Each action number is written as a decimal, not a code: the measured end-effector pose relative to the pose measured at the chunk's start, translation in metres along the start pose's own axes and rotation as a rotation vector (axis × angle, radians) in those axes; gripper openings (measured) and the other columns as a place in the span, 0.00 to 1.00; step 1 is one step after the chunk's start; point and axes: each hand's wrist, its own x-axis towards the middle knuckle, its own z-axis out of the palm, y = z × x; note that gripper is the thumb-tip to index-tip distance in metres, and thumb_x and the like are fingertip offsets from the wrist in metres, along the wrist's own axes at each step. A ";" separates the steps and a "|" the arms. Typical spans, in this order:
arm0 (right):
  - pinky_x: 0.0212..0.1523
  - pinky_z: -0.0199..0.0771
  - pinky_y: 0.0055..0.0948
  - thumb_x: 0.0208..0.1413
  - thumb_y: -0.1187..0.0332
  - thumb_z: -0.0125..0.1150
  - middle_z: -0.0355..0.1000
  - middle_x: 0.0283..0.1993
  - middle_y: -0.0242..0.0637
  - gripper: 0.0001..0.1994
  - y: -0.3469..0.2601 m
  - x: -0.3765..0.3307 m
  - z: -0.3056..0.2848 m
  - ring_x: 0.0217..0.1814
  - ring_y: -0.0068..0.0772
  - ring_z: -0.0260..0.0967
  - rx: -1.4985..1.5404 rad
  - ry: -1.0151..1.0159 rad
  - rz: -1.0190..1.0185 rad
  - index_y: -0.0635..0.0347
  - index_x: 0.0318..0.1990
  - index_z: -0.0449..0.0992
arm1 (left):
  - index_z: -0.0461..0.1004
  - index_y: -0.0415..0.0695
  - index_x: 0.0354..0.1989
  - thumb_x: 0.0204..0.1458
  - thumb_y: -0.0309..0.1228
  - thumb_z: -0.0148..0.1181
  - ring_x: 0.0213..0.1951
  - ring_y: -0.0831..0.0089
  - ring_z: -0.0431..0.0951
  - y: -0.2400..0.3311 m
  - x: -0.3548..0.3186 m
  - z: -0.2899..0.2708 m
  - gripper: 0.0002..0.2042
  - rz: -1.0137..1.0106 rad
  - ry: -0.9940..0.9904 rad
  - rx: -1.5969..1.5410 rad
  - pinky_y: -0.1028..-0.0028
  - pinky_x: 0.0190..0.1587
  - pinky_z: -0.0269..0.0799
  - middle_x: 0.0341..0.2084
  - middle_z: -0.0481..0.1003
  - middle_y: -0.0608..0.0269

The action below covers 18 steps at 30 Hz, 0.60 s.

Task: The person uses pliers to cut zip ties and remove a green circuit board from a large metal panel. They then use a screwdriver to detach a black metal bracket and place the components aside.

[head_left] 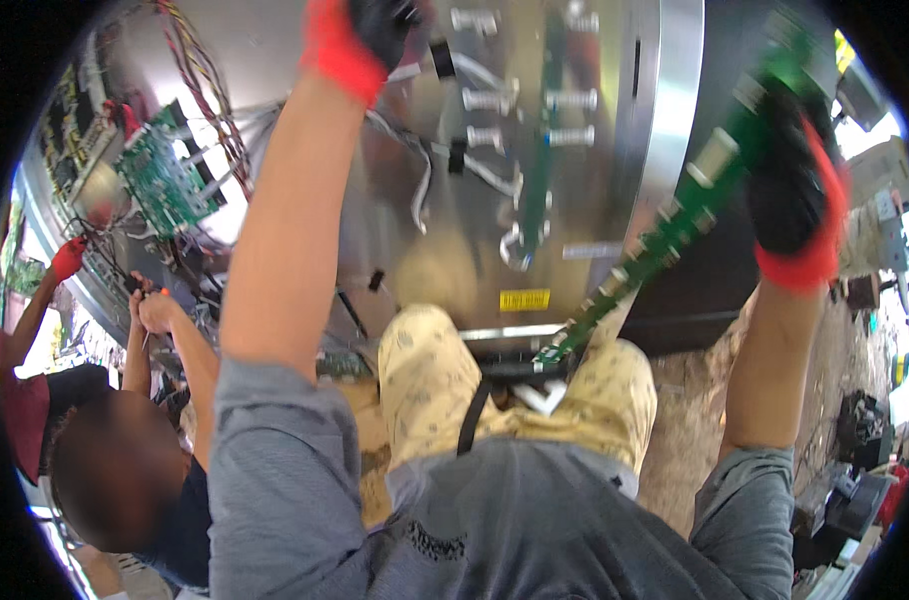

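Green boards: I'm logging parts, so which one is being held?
The long strip, in the right hand; the squarish board, left, sits among wires unheld.

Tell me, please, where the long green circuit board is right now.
In the head view, the long green circuit board is on the right, in the gloved right hand, slanting down leftward towards the person's right knee.

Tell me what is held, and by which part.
The right hand holds the long board near its upper end; for the left hand, unclear.
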 end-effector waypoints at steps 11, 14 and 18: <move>0.53 0.71 0.48 0.62 0.68 0.51 0.72 0.48 0.44 0.16 -0.061 -0.178 -0.111 0.48 0.43 0.71 0.693 0.226 0.426 0.61 0.56 0.66 | 0.66 0.37 0.56 0.59 0.34 0.48 0.31 0.67 0.71 -0.097 -0.345 -0.029 0.18 -0.801 0.535 -0.809 0.62 0.48 0.70 0.26 0.70 0.62; 0.50 0.72 0.41 0.62 0.69 0.51 0.72 0.46 0.44 0.18 -0.063 -0.164 -0.111 0.46 0.42 0.71 0.754 0.188 0.421 0.62 0.58 0.64 | 0.68 0.40 0.57 0.60 0.36 0.46 0.46 0.59 0.76 -0.095 -0.341 -0.029 0.19 -0.755 0.413 -0.901 0.56 0.60 0.63 0.44 0.76 0.55; 0.48 0.73 0.37 0.61 0.69 0.51 0.71 0.46 0.41 0.16 -0.050 -0.128 -0.114 0.46 0.38 0.70 0.519 0.075 0.247 0.61 0.56 0.66 | 0.69 0.41 0.56 0.61 0.38 0.45 0.53 0.58 0.73 -0.093 -0.342 -0.026 0.19 -0.672 0.368 -0.927 0.55 0.63 0.60 0.50 0.74 0.52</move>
